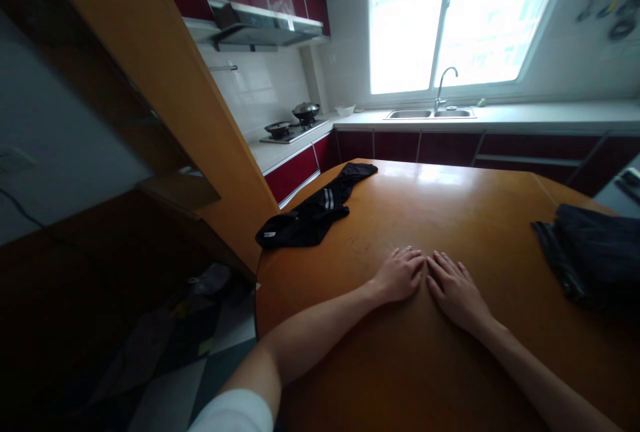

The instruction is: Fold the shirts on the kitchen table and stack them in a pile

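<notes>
My left hand (399, 275) lies palm down on the wooden table (450, 205), its fingers stretched out and holding nothing. Close beside it, my right hand (457, 292) also rests flat with fingers extended and nothing in it. The fingertips of both hands almost meet. Beyond my left hand, a crumpled black garment (320, 212) with two pale stripes and a small white label is spread along the table's left edge. A stack of dark folded clothes (600, 252) sits to the right of my right hand, apart from it.
Past the table runs a white counter (550, 112) with a sink (410, 114) and faucet (441, 89) under a window. Pans (306, 111) stand on the stove at back left, below a range hood (265, 25). A wooden post (200, 99) rises beside the table's left edge.
</notes>
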Tool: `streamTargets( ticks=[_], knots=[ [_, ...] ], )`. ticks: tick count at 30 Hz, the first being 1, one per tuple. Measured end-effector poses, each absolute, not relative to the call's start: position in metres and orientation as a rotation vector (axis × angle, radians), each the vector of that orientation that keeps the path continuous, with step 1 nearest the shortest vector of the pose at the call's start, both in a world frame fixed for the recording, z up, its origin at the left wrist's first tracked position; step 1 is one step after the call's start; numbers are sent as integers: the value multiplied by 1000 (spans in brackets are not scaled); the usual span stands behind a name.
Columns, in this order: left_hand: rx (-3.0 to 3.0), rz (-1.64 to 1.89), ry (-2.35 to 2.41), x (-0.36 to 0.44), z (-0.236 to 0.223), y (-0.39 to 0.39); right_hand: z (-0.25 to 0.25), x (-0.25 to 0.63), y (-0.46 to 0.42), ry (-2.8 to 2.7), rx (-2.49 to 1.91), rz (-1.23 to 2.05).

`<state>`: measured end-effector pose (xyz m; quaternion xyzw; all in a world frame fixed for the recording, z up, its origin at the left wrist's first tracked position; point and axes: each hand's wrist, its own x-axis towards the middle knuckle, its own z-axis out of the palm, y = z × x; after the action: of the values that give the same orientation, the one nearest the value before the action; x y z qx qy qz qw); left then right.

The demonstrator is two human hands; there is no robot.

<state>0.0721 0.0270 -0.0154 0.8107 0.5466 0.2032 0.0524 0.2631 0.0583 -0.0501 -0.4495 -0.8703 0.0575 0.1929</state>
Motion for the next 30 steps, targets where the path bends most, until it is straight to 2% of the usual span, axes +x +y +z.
streamTargets(
  ticks=[3,8,11,18,26,30],
  knots=[
    [2363,669,1923,35,0,48,-51,267,60,-2428,-1254,190],
    [1743,628,2767,-66,28,62,-51,268,59,-2424,-1250,199],
    [1501,551,2877,-109,32,56,-49,267,58,-2429,-1267,182],
    [1628,475,2693,-105,24,62,-46,265,59,-2443,-1283,176],
    [1980,499,2277,-9,9,58,-40,263,58,-2399,-1287,243],
    [2274,650,1810,52,0,36,-43,261,65,-2220,-1242,377]
  ],
)
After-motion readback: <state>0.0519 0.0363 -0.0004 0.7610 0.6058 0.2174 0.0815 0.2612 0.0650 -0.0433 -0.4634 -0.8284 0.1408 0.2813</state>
